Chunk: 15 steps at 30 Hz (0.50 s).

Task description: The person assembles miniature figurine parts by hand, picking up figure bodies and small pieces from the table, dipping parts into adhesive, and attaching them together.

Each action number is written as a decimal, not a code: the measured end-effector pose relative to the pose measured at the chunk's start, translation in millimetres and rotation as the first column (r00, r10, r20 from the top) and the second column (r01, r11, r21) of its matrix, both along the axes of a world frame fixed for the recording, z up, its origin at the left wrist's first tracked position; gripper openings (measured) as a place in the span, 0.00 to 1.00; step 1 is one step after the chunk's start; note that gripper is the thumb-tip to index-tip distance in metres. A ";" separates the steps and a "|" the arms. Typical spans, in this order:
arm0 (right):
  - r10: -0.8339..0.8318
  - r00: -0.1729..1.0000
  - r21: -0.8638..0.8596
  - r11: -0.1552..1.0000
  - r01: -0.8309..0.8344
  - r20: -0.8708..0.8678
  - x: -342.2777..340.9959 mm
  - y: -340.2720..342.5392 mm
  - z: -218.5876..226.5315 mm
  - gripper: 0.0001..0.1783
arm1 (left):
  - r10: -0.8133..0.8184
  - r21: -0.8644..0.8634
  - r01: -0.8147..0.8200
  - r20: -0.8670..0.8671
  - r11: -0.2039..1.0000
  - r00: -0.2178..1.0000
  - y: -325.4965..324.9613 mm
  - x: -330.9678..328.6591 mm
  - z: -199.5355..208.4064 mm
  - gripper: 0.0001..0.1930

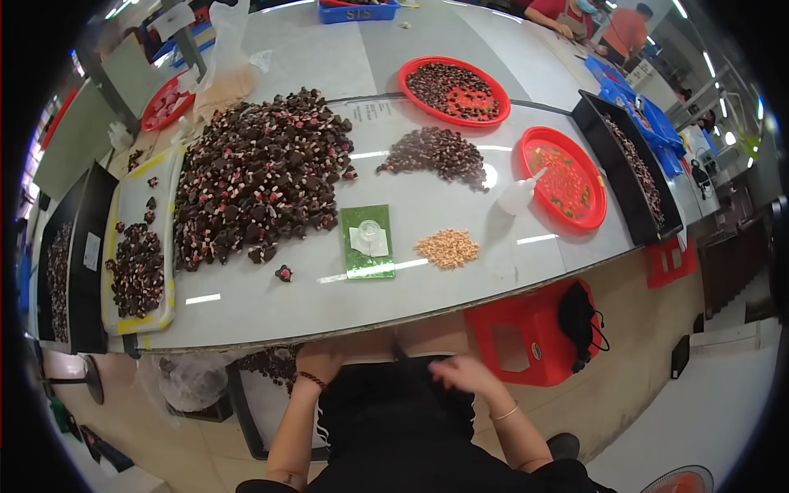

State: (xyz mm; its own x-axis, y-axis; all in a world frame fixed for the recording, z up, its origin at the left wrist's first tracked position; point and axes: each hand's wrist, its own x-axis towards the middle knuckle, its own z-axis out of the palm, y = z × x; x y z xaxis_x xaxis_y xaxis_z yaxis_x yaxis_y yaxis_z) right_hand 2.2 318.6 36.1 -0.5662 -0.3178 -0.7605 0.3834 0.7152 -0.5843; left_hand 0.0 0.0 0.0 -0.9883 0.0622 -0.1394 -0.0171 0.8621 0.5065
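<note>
My left hand [320,360] is at my lap, below the table's front edge, over the black shorts; its fingers are blurred and partly hidden. My right hand [467,375] hovers over the other thigh, fingers bent inward and smeared by motion. I see nothing held in either. On the table in front lies a green pad [369,267] with a small clear round dish [369,236] on a white piece. To its right is a little pile of tan bits [447,248]. A large heap of dark brown pieces with pink and cream parts [263,177] spreads to its left.
A smaller dark heap [436,156], a white squeeze bottle [519,195] and two red trays [454,62] [567,197] occupy the right side. Black bins [80,271] [637,177] flank the table. Below stand a red stool [526,345] and a dark tray [255,411]. People [567,18] work at the far right.
</note>
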 end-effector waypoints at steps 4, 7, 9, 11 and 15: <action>-0.030 0.990 -0.530 0.847 -0.048 -0.137 17.3 -64.6 -5.3 0.19 | -0.367 0.223 0.323 0.201 0.920 0.908 25.4 -22.9 76.7 0.13; -0.313 0.902 -0.807 0.422 0.412 0.297 10.6 -53.2 17.7 0.13 | -0.736 0.702 0.442 0.174 0.559 0.654 29.5 -34.1 132.4 0.09; -0.439 0.723 -0.811 -0.021 0.585 0.533 5.9 -25.6 11.4 0.10 | -0.721 0.784 0.510 -0.118 0.354 0.683 15.9 -40.9 162.1 0.07; -0.558 0.625 -0.790 -0.092 0.607 0.546 0.6 23.9 14.5 0.10 | -0.529 0.727 0.530 -0.269 0.436 0.805 -5.6 -53.6 178.7 0.08; -0.831 0.510 -0.580 0.306 0.755 0.224 9.2 106.0 3.8 0.11 | 0.255 0.474 -0.042 -0.394 0.879 0.883 -12.7 -71.5 175.6 0.13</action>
State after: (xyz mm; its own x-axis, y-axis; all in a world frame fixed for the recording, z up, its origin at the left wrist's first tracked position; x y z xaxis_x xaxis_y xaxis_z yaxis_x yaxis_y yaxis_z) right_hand 11.4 424.6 39.9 -0.8428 0.0196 -0.5379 0.4935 -0.3710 -0.7867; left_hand -71.5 -12.7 175.6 -0.9404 -0.1410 0.3096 0.1856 0.5502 0.8142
